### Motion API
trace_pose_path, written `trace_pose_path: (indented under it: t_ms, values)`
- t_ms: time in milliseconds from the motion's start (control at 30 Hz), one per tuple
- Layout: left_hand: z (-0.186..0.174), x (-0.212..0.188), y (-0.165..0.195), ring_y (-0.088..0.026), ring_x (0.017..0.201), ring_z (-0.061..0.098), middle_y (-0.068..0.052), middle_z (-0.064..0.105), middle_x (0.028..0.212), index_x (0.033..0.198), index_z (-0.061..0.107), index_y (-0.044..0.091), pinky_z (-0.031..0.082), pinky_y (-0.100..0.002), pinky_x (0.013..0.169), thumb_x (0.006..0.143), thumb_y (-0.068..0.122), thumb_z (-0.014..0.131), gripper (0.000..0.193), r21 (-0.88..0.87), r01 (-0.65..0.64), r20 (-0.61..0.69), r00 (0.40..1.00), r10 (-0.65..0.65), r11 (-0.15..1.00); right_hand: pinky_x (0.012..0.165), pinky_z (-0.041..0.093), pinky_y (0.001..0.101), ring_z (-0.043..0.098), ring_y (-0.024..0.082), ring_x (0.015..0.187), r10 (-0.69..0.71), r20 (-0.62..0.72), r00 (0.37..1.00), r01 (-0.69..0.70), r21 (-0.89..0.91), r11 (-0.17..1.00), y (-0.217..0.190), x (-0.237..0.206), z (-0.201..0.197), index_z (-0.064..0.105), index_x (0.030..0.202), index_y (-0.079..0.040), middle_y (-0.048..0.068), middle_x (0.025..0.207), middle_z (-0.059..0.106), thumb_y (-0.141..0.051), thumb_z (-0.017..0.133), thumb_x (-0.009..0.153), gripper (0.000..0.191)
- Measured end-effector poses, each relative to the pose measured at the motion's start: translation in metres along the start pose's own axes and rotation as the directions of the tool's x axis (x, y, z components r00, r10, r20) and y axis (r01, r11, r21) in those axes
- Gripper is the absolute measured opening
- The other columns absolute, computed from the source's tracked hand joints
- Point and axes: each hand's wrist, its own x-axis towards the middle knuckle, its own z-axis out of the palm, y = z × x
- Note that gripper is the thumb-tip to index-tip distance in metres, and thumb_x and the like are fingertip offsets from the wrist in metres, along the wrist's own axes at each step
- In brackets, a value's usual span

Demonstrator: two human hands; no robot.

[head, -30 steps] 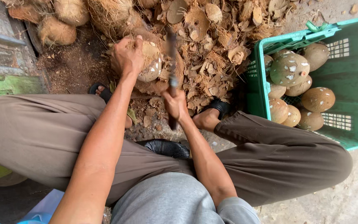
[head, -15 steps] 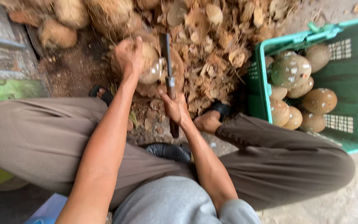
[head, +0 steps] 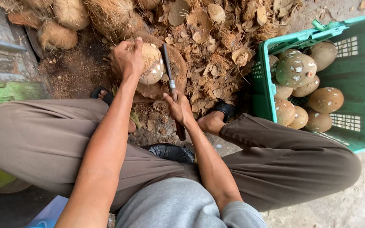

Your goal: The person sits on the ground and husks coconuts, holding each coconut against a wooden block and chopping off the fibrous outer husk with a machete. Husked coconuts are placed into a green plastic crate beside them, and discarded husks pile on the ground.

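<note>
Left hand (head: 126, 59): closed over the coconut (head: 151, 63) at 11 o'clock, pressed onto the husk pile (head: 216, 46).
Right hand (head: 178, 107): wrapped round the knife (head: 172, 84), blade touching the coconut's 3 o'clock side.
Risk: fingers could be cut if the blade glances off the round shell.
Crate (head: 360, 84): at 2 o'clock, peeled coconuts held inside.

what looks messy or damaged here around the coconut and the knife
Torn coconut husk pieces lie scattered over the ground beyond the peeled coconut in the left hand. The shelled coconuts in the green crate show white nicks. The right hand grips the knife.
</note>
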Motion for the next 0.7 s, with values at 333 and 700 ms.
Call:
trace_pose_path:
  t_ms: [333,700]
  values:
    - [-0.013,-0.002,-0.012,-0.023,0.085,0.066,-0.01,0.074,0.101,0.097,0.074,0.018,0.05,-0.042,0.08,0.093,0.051,0.066,0.035,-0.242,0.233,0.069,0.972,-0.223,0.942,0.037,0.048,0.0278,0.049,0.008,0.043,-0.339,-0.158,0.927,0.361,0.14,0.922,-0.037,-0.022,-0.004,0.052,0.086,-0.011,0.0,0.061,0.054,-0.028,0.062,0.103,0.025]
    - [0.021,-0.015,-0.046,-0.024,0.1,0.066,-0.006,0.07,0.109,0.098,0.075,0.019,0.047,-0.053,0.089,0.093,0.053,0.07,0.034,-0.243,-0.016,-0.17,0.985,-0.027,0.97,0.034,0.04,0.0294,0.043,0.011,0.042,0.062,-0.035,0.997,-0.067,-0.163,0.984,-0.012,-0.017,-0.012,0.051,0.08,-0.011,0.002,0.062,0.052,-0.032,0.06,0.1,0.03]
